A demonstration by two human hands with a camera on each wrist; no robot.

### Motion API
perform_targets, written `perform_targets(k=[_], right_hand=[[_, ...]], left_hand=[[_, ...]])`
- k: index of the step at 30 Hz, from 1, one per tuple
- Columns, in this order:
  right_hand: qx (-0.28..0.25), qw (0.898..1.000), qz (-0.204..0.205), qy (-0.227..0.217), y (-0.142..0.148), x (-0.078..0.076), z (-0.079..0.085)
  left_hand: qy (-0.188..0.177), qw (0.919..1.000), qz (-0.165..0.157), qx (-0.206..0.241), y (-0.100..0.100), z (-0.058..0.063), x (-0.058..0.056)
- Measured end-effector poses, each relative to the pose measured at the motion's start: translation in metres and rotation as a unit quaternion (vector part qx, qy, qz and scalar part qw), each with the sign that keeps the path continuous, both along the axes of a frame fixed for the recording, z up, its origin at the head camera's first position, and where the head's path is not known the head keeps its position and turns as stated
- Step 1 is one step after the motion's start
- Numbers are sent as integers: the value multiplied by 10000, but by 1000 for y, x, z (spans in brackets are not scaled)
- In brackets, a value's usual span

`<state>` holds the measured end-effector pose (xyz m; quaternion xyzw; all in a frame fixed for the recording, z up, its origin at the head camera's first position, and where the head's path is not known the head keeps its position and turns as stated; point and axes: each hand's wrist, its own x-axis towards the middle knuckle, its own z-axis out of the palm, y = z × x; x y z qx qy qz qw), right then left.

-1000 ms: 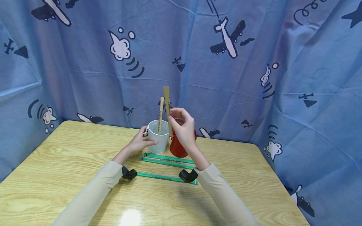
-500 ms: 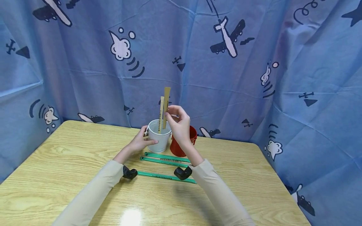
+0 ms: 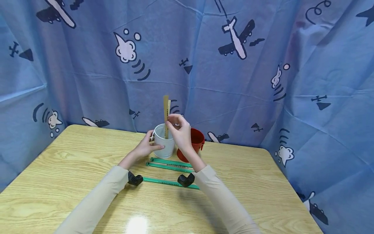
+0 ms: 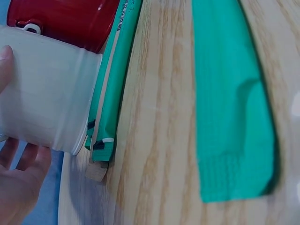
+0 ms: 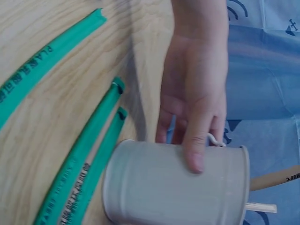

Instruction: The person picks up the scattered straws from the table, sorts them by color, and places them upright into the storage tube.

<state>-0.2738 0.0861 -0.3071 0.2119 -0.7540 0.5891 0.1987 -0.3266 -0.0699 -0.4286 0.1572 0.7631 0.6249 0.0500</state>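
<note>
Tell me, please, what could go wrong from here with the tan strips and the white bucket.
The held tan strip, pinched by the right hand, overlaps the second tan strip in the head view, so it might catch or shift it.
Both strips rise well above the rim of the white bucket; it might tip if the left hand loosened its hold.
The red bucket stands close by, so a sideways move could knock it.

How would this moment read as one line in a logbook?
left hand: holds white bucket; right hand: pinches tan packet, lower end inside bucket; red bucket: beside white bucket; three green packets: on table
</note>
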Motion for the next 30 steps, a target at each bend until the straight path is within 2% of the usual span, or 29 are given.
perform_targets(k=[8, 11, 22, 30], right_hand=[[98, 9996, 20, -262, 0, -28, -35], [231, 9993, -27, -290, 0, -30, -42], [808, 9958, -166, -387, -1, -31, -54], [1070, 9925, -463, -371, 1, -33, -60]], left_hand=[[19, 10000, 29, -59, 0, -1, -1], [-64, 10000, 40, -42, 1, -2, -1], [-55, 10000, 12, -51, 0, -2, -1], [-84, 10000, 3, -18, 0, -3, -1]])
